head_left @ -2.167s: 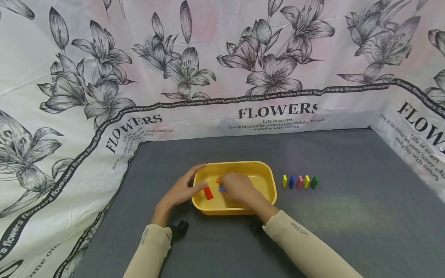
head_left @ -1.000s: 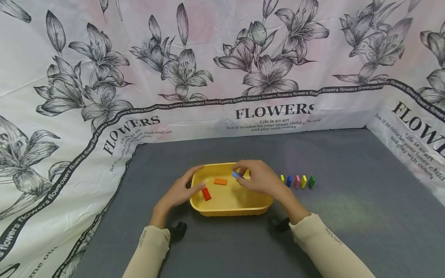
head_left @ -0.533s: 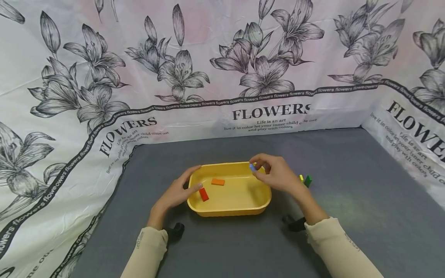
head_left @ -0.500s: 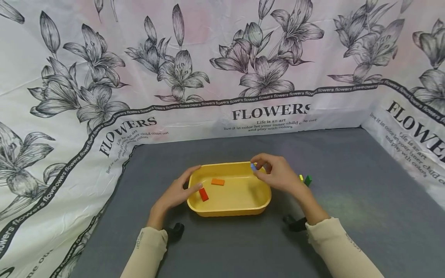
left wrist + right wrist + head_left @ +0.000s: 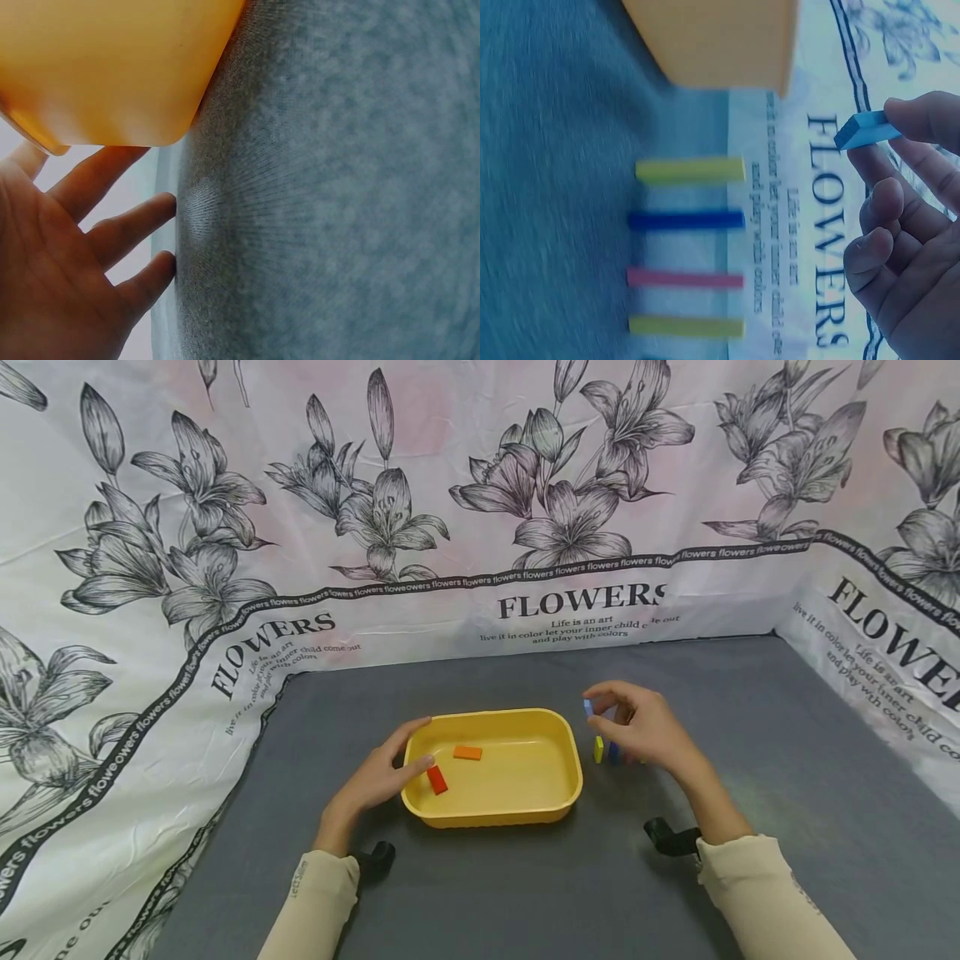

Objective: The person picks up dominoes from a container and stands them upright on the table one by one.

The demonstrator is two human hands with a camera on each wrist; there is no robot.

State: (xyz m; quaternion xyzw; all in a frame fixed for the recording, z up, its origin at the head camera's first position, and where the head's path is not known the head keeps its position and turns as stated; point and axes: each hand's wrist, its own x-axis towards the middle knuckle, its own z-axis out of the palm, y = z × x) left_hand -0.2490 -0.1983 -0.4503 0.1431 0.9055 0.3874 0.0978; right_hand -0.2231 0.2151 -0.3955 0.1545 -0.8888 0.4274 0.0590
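Note:
My right hand (image 5: 637,722) pinches a light-blue block (image 5: 588,707) between thumb and fingertips, raised just beyond the yellow tray's right end. Below it, a row of upright blocks is partly covered by the hand; the right wrist view shows a yellow block (image 5: 690,170), a dark blue block (image 5: 686,219), a pink block (image 5: 686,277) and another yellow one. My left hand (image 5: 378,772) rests at the left end of the yellow tray (image 5: 487,818), thumb over the rim, its other fingers extended along the outside. Inside the tray lie a red block (image 5: 437,780) and an orange block (image 5: 467,752).
A grey cloth (image 5: 480,893) covers the table. Flower-printed white sheeting (image 5: 420,627) rises behind it and at both sides. Black wrist straps (image 5: 671,837) show beneath the sleeves.
My right hand has lifted the light-blue block out of the tray and carried it right, past the rim to above the upright row. My left hand has stayed at the tray.

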